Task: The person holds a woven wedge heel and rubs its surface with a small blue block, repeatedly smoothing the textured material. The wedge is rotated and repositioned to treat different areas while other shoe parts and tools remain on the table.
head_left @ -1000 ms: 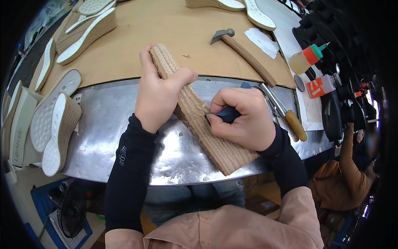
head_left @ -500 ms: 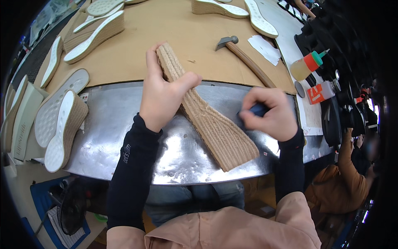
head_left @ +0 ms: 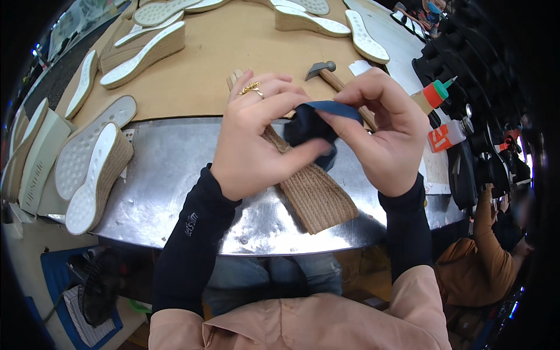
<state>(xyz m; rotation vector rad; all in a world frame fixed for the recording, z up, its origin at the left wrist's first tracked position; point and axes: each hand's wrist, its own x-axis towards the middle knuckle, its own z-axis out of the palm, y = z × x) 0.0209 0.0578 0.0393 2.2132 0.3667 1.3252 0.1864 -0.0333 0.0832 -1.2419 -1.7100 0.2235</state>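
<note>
A wedge sole [head_left: 321,201] with braided, straw-coloured rope sides lies under my hands, across the metal tabletop's edge and the cardboard. Over it my left hand [head_left: 248,143], with a gold bow ring, closes fingers and thumb round a dark blue piece of cloth [head_left: 309,125]. My right hand [head_left: 388,137] pinches the upper edge of that same cloth between thumb and fingers. The cloth is folded or bunched, so its full shape cannot be made out. My hands and the cloth hide the middle of the sole.
Beyond my right hand lies a hammer [head_left: 321,70] on the cardboard sheet [head_left: 233,35]. Several white-topped wedge soles [head_left: 143,55] stand at the far left and back. Two bottles, one green-capped [head_left: 434,93], one orange-labelled [head_left: 446,137], stand right. A person in brown [head_left: 481,262] is at the right.
My left hand has let go of the wedge sole and now grips the dark blue cloth. My right hand has risen, drawing the cloth up between both hands. The sole lies on the table.
</note>
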